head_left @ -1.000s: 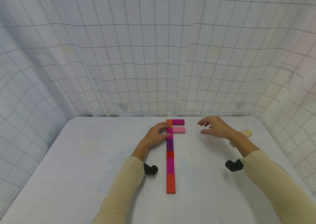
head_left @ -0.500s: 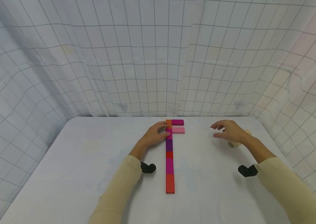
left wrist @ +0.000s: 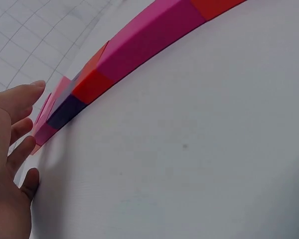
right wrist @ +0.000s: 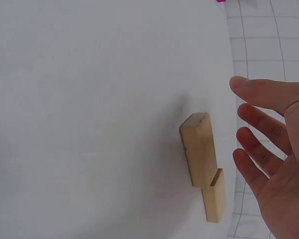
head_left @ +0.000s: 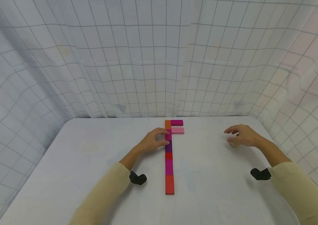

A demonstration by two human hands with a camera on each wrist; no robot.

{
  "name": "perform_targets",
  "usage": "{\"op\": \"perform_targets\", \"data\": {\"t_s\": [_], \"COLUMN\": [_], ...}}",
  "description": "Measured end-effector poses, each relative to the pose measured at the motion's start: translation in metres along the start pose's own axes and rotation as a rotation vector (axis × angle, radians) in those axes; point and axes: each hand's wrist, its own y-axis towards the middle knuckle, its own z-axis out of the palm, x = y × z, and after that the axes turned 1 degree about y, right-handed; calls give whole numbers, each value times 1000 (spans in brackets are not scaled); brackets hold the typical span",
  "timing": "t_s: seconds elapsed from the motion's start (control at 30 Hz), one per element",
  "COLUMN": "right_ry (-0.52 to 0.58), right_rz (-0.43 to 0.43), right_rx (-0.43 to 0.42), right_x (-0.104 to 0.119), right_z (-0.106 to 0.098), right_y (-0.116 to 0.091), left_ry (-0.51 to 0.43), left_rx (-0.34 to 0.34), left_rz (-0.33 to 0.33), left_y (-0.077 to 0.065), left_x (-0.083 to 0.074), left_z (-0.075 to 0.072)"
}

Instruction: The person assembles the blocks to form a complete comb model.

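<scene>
A straight row of coloured blocks runs away from me mid-table: a red-orange block [head_left: 169, 184] nearest, then a magenta block [head_left: 169, 167], a red block [head_left: 169, 156], a dark purple block [head_left: 169, 147], another magenta one, and an orange block [head_left: 168, 124] at the far end. My left hand [head_left: 153, 141] is spread beside the row's far half, fingertips and thumb overlapping its blocks and holding nothing. Above two plain wooden blocks [right wrist: 199, 149] hovers my right hand [head_left: 243, 136], fingers loosely bent and empty; in the head view it mostly hides them.
A magenta block [head_left: 177, 122] and a pink block [head_left: 177, 131] stick out to the right from the row's far end. The white table [head_left: 91, 175] ends at a hanging grid-patterned curtain [head_left: 159, 62], which also closes in both sides.
My left hand has drawn back from the row's far end, toward me and slightly left. The right hand has travelled right and nearer, over the wooden blocks. The coloured blocks keep their arrangement.
</scene>
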Motion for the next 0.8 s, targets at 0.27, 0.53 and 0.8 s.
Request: {"op": "perform_targets", "data": {"t_s": [0.27, 0.53, 0.8], "right_ry": [-12, -27, -41], "right_rz": [61, 85, 68], "right_rx": [-8, 3, -21], "right_x": [-21, -27, -30], "right_z": [6, 8, 13], "right_y": [-14, -18, -15], "left_ry": [14, 35, 42], "left_rx": [14, 11, 10], "left_rz": [26, 26, 14], "left_y": [-8, -8, -8], "left_x": [0, 1, 1], "left_z": [5, 5, 5]}}
